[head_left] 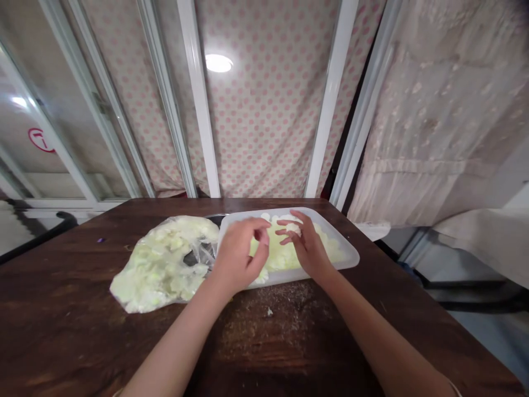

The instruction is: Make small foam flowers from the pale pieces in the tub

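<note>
My left hand (243, 253) is over the left part of a white plastic tray (350, 257). Its fingers curl toward the thumb in a loose pinch, and anything between the fingertips is too small or hidden to name. Over the middle of the tray, my right hand (308, 245) has a small white lump (293, 227) among its bent thumb and fingers. The lump looks soft, like dough, but its kind is unclear. Pale yellow-green and white pieces (285, 259) are spread in the tray, several with scalloped edges, partly hidden by my hands.
Left of the tray lies a clear plastic bag (161, 264) full of pale yellow-green pieces. A dark round rim shows behind it. White crumbs (270, 312) and powder dot the dark wooden table (289, 342) in front. Behind stand framed glass panels with a dotted curtain (264, 127).
</note>
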A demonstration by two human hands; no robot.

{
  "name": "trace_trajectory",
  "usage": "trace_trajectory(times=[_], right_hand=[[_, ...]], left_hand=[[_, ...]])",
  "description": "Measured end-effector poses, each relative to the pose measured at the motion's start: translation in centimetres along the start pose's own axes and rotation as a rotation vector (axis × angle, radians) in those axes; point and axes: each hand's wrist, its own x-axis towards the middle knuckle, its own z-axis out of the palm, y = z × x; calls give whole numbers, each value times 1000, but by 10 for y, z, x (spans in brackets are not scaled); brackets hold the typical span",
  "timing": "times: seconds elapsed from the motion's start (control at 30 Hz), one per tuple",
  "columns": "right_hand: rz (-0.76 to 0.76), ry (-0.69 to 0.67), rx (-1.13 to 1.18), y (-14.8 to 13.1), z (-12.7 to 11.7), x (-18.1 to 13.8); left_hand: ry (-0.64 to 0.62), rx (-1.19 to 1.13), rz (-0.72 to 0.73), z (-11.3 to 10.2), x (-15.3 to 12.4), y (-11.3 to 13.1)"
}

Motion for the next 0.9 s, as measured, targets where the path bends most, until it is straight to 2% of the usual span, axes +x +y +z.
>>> trace_trajectory(times=[0.13, 0.23, 0.3, 0.47, 0.53, 0.73, 0.9], right_hand=[[-6, -82, -144, 10, -1, -19], [0, -68, -195, 7, -1, -20], [10, -67, -215, 7, -1, -20], [28, -148, -263, 4, -1, -22], [30, -163, -230, 2, -1, -23], [-50, -288, -293, -1, 2, -24], [-106, -241, -345, 2, 3, -27]], left_hand=[[-181, 107, 65, 16, -10, -4], [-218, 171, 53, 23, -15, -3], [-227, 150, -6, 25, -17, -2], [-227, -167, -322, 30, -16, -10], [-231, -281, -394, 31, -15, -15], [-248, -453, -390, 30, -12, -16], [-255, -551, -391, 29, -11, -14]])
